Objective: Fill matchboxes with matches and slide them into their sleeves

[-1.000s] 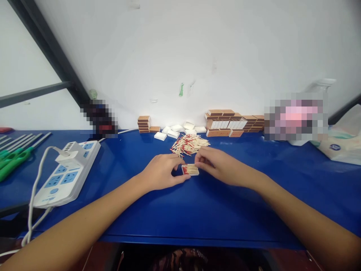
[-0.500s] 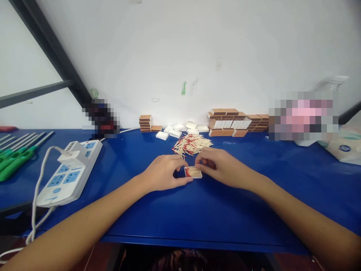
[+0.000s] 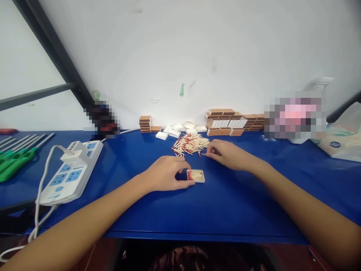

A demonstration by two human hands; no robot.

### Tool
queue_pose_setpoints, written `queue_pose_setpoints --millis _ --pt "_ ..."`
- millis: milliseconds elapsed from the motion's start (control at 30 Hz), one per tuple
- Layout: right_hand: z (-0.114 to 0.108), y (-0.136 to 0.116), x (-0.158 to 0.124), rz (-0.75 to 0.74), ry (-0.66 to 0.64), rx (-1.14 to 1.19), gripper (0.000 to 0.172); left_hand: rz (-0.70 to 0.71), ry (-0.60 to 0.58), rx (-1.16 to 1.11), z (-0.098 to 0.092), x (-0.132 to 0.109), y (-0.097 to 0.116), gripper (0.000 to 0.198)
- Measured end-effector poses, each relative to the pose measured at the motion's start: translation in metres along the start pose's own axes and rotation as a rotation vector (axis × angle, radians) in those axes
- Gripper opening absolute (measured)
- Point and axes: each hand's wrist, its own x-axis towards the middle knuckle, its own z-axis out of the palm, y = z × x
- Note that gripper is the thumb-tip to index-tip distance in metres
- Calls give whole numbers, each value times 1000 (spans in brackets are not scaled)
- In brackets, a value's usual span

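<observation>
A small white matchbox tray (image 3: pixel 203 181) rests on the blue table, with red-headed matches (image 3: pixel 196 175) lying side by side in it. The thumb and fingers of my left hand (image 3: pixel 169 174) grip the tray by its left end. Up and to the right of it, my right hand (image 3: pixel 228 153) is closed in a pinch on the end of a single match (image 3: pixel 203 154), whose red head points left. That hand is at the right edge of a loose heap of matches (image 3: pixel 191 143). My curled fingers hide part of the held match.
Behind the heap lie several white trays (image 3: pixel 175 133). Brown matchboxes (image 3: pixel 222 131) are stacked along the wall, with a smaller stack (image 3: pixel 145 124) further left. A white power strip (image 3: pixel 67 184) and green-handled tools (image 3: pixel 19 160) lie left; a tissue pack (image 3: pixel 338 143) lies right.
My right hand has moved from the tray up and right to the heap's edge and now pinches a match. My left hand stays on the tray, which sits slightly lower and further right in view.
</observation>
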Motion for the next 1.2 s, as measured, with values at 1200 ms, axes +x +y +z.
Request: queue_pose_setpoints --millis 1200 --pt "16 -55 -4 88 32 676 29 -239 138 47 4 4 -5 27"
